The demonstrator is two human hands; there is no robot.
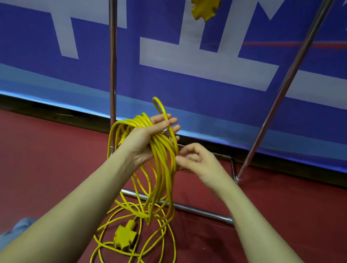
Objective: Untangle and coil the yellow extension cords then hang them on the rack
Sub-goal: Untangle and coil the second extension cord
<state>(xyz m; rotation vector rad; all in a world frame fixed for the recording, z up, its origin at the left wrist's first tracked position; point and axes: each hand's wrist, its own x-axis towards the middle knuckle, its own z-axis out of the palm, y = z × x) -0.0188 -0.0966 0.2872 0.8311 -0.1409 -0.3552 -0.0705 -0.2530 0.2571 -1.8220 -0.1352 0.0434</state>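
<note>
Loose cord (134, 251) on floor, coils (162, 150) over left hand (143, 140)
</note>
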